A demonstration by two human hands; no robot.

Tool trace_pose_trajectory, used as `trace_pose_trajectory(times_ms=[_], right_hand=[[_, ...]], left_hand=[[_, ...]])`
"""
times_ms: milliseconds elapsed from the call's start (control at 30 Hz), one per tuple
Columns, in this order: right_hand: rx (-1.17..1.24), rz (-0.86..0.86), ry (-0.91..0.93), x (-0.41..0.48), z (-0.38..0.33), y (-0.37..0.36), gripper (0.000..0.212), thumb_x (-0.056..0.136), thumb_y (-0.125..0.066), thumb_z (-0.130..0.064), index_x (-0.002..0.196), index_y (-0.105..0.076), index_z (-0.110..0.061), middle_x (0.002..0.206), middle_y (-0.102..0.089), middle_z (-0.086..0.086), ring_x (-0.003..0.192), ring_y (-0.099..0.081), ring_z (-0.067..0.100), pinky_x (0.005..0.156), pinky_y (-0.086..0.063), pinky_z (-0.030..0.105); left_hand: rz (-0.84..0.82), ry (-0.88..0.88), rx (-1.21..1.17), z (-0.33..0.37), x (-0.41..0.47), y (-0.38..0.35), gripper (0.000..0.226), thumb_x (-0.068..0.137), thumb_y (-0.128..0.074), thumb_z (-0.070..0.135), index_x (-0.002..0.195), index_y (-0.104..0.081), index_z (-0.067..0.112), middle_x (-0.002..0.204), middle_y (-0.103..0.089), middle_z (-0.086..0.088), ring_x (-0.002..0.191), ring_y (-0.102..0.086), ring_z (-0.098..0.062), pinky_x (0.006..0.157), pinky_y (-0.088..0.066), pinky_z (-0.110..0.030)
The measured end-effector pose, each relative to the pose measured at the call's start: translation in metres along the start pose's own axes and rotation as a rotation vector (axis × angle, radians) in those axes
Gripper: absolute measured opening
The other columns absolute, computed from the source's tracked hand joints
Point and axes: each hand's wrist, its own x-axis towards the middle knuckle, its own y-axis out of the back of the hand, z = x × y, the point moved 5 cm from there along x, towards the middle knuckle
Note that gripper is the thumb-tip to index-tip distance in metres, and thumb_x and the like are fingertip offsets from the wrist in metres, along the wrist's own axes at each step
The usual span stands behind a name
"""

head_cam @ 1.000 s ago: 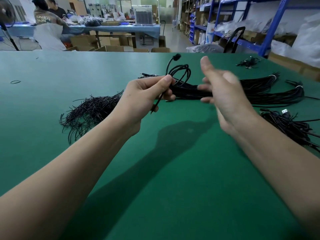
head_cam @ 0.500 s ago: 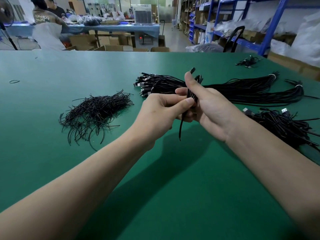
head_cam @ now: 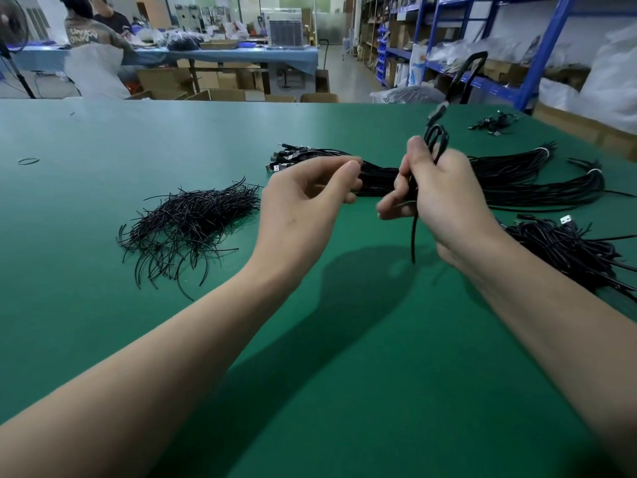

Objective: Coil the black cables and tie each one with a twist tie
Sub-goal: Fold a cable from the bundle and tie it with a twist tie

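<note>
Right grip (head_cam: pixel 444 198) clamps a part-coiled black cable (head_cam: pixel 436 139) above the bench (head_cam: pixel 103 139), its tail hanging loose and untied, the left grip (head_cam: pixel 303 205) slack and seemingly empty beside it, so tying is left to do, with the twist ties (head_cam: pixel 193 219) heaped left and many cables (head_cam: pixel 517 174) waiting behind.

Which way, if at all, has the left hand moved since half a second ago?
Yes. The left hand has drawn left, off the coiled cable in the right hand, toward the twist tie pile, which has not shifted.
</note>
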Motion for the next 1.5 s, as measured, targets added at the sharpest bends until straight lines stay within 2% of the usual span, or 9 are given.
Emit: trace_pose_trajectory(times_ms=[133, 333, 467, 633, 800, 900, 1100, 1367, 1500], right_hand=[[-0.406, -0.123, 0.203, -0.009, -0.005, -0.016, 0.033, 0.108, -0.042, -0.033, 0.077, -0.049, -0.024, 0.058, -0.048, -0.012, 0.049, -0.047, 0.005, 0.051, -0.041, 0.027], [-0.68, -0.167, 0.293, -0.022, -0.008, -0.03, 0.033, 0.107, -0.041, -0.022, 0.075, -0.043, -0.03, 0.072, -0.05, -0.014, 0.061, -0.041, 0.003, 0.052, -0.03, 0.016], [-0.718, -0.218, 0.263, -0.023, -0.012, -0.032, 0.016, 0.101, -0.039, -0.017, 0.096, -0.054, -0.022, 0.091, -0.063, -0.003, 0.078, -0.055, 0.017, 0.064, -0.038, 0.031], [-0.769, -0.319, 0.217, -0.022, -0.008, -0.037, 0.025, 0.101, -0.04, -0.023, 0.114, -0.06, -0.018, 0.101, -0.07, 0.002, 0.088, -0.065, 0.024, 0.079, -0.054, 0.044], [-0.645, -0.452, 0.131, -0.023, -0.004, -0.044, 0.021, 0.1, -0.044, -0.022, 0.117, -0.057, -0.019, 0.098, -0.068, 0.002, 0.084, -0.065, 0.025, 0.078, -0.055, 0.044], [-0.486, -0.484, 0.025, -0.022, -0.003, -0.044, 0.009, 0.095, -0.043, -0.016, 0.087, -0.047, -0.019, 0.068, -0.045, -0.008, 0.06, -0.042, 0.012, 0.054, -0.037, 0.031], [0.058, -0.654, -0.252, -0.028, -0.002, -0.043, 0.015, 0.094, -0.03, -0.024, 0.088, -0.043, -0.019, 0.071, -0.036, -0.002, 0.061, -0.03, 0.013, 0.058, -0.017, 0.032], [0.272, -0.699, -0.241, -0.024, 0.003, -0.039, 0.03, 0.109, -0.034, -0.034, 0.112, -0.052, -0.009, 0.072, -0.046, -0.001, 0.061, -0.037, 0.011, 0.052, -0.031, 0.023], [0.146, -0.647, -0.201, -0.024, 0.006, -0.038, 0.037, 0.108, -0.034, -0.043, 0.093, -0.052, -0.014, 0.062, -0.039, -0.004, 0.047, -0.031, 0.009, 0.044, -0.029, 0.022]], left_hand=[[-0.209, -0.044, 0.154, 0.004, 0.001, -0.012, 0.027, 0.101, -0.06, 0.034, 0.121, -0.072, 0.02, 0.108, -0.076, 0.01, 0.105, -0.068, -0.003, 0.098, -0.051, -0.023], [-0.151, -0.033, -0.052, -0.002, -0.006, -0.014, 0.022, 0.101, -0.062, 0.025, 0.108, -0.075, 0.009, 0.105, -0.076, -0.009, 0.1, -0.068, -0.008, 0.097, -0.052, -0.033], [-0.088, 0.007, -0.189, -0.004, -0.008, -0.014, 0.015, 0.098, -0.066, 0.023, 0.109, -0.076, 0.024, 0.108, -0.077, 0.007, 0.113, -0.068, -0.005, 0.1, -0.051, -0.022], [-0.043, 0.014, -0.242, -0.01, -0.009, -0.013, 0.023, 0.098, -0.065, 0.016, 0.119, -0.074, 0.011, 0.116, -0.075, 0.003, 0.117, -0.066, -0.006, 0.106, -0.048, -0.025], [0.005, 0.022, -0.242, -0.015, -0.008, -0.012, 0.02, 0.099, -0.063, 0.013, 0.114, -0.076, 0.008, 0.111, -0.077, -0.002, 0.114, -0.068, -0.014, 0.098, -0.05, -0.021], [0.002, 0.025, -0.239, -0.015, -0.006, -0.01, 0.018, 0.099, -0.064, 0.015, 0.11, -0.077, 0.009, 0.107, -0.078, -0.002, 0.106, -0.071, -0.014, 0.091, -0.052, -0.019], [-0.025, -0.005, -0.204, -0.013, -0.004, -0.007, 0.022, 0.101, -0.061, 0.02, 0.087, -0.075, 0.009, 0.075, -0.064, -0.004, 0.069, -0.053, -0.011, 0.065, -0.046, -0.019], [-0.043, 0.032, -0.289, -0.005, 0.002, -0.003, 0.019, 0.101, -0.061, 0.018, 0.102, -0.076, 0.007, 0.091, -0.075, -0.004, 0.087, -0.066, -0.012, 0.083, -0.052, -0.022], [-0.133, 0.022, -0.266, -0.002, 0.006, -0.003, 0.026, 0.103, -0.055, 0.017, 0.113, -0.073, 0.0, 0.076, -0.06, -0.008, 0.081, -0.057, -0.015, 0.088, -0.051, -0.027]])
